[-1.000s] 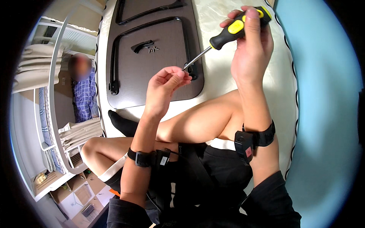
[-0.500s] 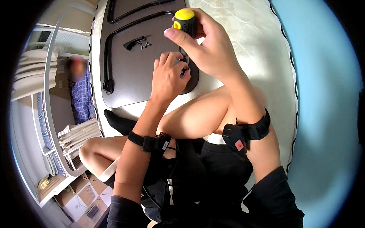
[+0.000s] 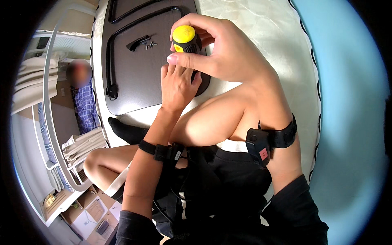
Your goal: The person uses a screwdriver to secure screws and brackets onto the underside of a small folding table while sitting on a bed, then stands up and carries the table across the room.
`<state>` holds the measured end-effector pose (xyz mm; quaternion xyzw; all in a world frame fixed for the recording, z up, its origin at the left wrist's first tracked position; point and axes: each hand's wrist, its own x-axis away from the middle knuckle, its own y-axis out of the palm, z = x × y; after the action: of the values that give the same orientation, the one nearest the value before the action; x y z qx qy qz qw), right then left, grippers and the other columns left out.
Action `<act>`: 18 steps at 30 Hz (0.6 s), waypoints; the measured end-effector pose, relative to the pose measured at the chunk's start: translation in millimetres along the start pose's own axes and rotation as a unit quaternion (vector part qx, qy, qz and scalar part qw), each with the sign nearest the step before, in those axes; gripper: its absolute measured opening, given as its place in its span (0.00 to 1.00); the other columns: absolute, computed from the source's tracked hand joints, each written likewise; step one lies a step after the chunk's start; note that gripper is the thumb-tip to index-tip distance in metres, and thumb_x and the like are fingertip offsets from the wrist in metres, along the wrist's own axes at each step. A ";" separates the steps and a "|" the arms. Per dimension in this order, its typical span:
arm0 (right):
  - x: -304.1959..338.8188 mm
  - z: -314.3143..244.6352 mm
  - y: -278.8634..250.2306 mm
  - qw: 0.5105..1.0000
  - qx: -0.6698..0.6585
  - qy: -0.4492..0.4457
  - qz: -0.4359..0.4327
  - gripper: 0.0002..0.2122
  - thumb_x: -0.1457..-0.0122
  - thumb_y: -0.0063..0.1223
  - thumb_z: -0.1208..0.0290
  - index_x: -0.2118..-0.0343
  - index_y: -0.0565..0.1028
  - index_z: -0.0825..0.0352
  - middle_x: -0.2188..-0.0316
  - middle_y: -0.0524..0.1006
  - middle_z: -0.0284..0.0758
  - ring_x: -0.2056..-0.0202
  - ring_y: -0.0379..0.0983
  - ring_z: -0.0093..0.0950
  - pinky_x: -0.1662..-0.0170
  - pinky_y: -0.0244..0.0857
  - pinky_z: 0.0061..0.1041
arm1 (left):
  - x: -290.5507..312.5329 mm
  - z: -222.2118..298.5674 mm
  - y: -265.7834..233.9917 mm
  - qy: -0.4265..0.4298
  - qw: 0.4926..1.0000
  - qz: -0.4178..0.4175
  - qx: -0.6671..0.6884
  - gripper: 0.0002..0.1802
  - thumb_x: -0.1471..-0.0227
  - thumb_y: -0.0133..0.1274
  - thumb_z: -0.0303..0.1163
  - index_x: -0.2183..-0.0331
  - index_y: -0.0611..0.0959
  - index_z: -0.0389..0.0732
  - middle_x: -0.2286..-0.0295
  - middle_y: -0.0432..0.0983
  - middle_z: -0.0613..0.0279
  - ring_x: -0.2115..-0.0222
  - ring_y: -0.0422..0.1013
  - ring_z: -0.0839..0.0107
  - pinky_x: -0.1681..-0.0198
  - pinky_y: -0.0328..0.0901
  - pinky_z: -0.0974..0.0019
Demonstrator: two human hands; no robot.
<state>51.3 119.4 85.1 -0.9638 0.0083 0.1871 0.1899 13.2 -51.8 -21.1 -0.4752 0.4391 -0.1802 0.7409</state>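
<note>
From the head camera: your right hand [image 3: 222, 51] curls around a black-and-yellow screwdriver [image 3: 184, 34], its butt end toward the lens, above the near right corner of a dark panel [image 3: 134, 81]. Your left hand [image 3: 177, 86] sits below it at that corner; its fingertips are hidden, so whether they pinch anything (a dark piece [image 3: 194, 76] shows beside the thumb) cannot be told, nor whether your two hands touch. The shaft and tip are out of sight as well.

A tip seated off-line, or a tilted push, could slip and jab your left fingers, so close under the handle. The loose screws [image 3: 150, 45], lying beside a curved black part [image 3: 132, 45], could scatter if the panel is jolted, since the bedding looks soft.

The panel, bearing black tubular frames [image 3: 109, 65], lies on a pale, sheened cover [image 3: 265, 32] with dark edging, beside a light blue surface [image 3: 347, 102]. At left stand a white bunk frame [image 3: 46, 94], beige curtains [image 3: 34, 81] and a person in a checked blue shirt [image 3: 85, 104].
</note>
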 end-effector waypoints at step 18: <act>1.8 -11.5 -7.5 0.990 0.136 0.036 0.002 0.27 0.62 0.73 0.53 0.68 0.72 0.69 0.76 0.77 0.40 0.72 0.76 0.37 0.66 0.70 0.32 | -1.3 -1.7 -13.3 -0.121 0.946 -0.019 0.300 0.15 0.56 0.65 0.27 0.67 0.76 0.35 0.68 0.73 0.53 0.68 0.69 0.58 0.64 0.64 0.59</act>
<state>57.7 122.2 97.0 -0.9352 0.0427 0.1500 0.3181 13.1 -58.3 -9.2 -0.2577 0.2627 -0.2584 0.8932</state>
